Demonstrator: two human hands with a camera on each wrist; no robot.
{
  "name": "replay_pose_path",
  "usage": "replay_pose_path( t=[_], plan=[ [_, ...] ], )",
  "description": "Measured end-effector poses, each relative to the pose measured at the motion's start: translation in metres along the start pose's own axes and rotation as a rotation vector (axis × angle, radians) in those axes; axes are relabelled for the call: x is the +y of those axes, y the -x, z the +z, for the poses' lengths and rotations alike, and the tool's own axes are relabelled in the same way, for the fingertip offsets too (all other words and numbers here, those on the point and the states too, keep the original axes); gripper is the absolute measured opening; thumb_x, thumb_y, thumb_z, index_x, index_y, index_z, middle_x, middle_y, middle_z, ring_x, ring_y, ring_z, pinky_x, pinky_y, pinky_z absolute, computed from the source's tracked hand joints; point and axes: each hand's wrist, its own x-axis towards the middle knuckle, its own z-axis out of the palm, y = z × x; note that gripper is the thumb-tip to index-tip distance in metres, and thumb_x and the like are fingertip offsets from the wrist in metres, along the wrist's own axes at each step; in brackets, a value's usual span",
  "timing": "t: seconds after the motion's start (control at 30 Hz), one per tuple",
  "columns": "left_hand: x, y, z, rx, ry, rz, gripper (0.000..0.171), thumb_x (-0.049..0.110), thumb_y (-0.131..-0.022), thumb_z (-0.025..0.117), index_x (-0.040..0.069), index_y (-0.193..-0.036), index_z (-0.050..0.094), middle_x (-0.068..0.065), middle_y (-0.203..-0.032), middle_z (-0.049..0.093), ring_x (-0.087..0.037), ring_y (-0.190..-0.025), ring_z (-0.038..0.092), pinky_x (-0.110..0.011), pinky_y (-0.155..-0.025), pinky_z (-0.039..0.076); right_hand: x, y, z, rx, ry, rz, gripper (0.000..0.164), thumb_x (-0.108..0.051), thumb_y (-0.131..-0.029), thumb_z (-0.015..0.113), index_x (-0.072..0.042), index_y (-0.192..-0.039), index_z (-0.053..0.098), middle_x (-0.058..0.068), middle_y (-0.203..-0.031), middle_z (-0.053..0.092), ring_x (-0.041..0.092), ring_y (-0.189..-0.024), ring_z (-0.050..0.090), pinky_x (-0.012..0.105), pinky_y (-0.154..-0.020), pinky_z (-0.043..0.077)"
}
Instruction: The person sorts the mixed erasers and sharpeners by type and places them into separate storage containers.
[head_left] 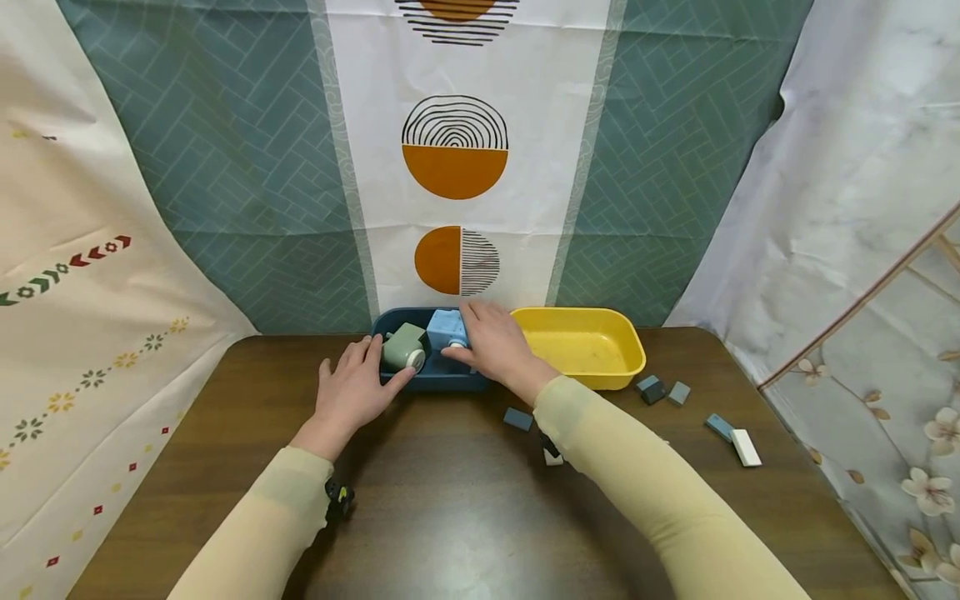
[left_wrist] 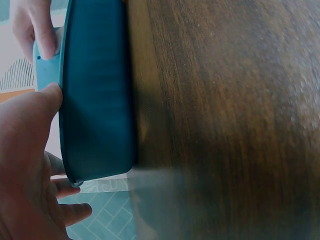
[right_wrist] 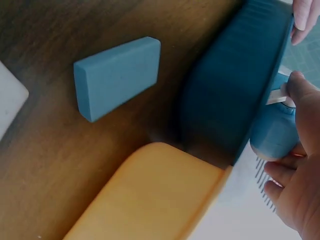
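In the head view my left hand point(head_left: 352, 385) rests at the left end of the dark blue bin point(head_left: 442, 382). Its thumb touches the near rim and its other fingers spread past the end wall. A green toy point(head_left: 406, 346) with a white round end lies in the bin beside that hand. My right hand point(head_left: 498, 343), over the bin's right part, holds a light blue toy point(head_left: 446, 327) with a boxy body and white part. The right wrist view shows thumb and fingers around the toy's rounded blue part point(right_wrist: 275, 131); its far side is hidden.
A yellow bin point(head_left: 628, 379) stands right of the blue one. On the wooden table point(head_left: 450, 483) lie a dark blue block point(head_left: 518, 418), a white block point(head_left: 746, 448) and several small bluish blocks. A white piece point(head_left: 552, 457) shows partly beneath the right forearm. Patterned cloths hang behind and at both sides.
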Motion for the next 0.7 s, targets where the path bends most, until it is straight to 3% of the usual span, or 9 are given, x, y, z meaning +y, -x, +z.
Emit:
replay_pose_path(
  t=[0.37,0.7],
  plan=[
    [-0.001,-0.002,0.0,-0.005,0.004,-0.001,0.1,0.072,-0.107,0.052,-0.001,-0.172,0.03,-0.029,-0.174,0.031,-0.05,-0.159,0.03,-0.085,-0.122,0.014,-0.003,-0.007,0.019,-0.069,0.029,0.043,0.094,-0.073,-0.103,0.06,-0.005,-0.166,0.045,0.012,-0.162,0.054,0.029,-0.144,0.053,0.043,-0.128,0.037],
    [-0.002,-0.001,0.0,-0.011,0.011,-0.007,0.1,0.071,-0.107,0.053,-0.001,-0.173,0.029,-0.029,-0.175,0.031,-0.049,-0.159,0.03,-0.084,-0.123,0.013,-0.004,-0.008,0.023,-0.137,0.013,0.066,0.094,-0.072,-0.104,0.061,-0.005,-0.168,0.044,0.013,-0.166,0.052,0.03,-0.149,0.05,0.044,-0.131,0.032]
  ],
)
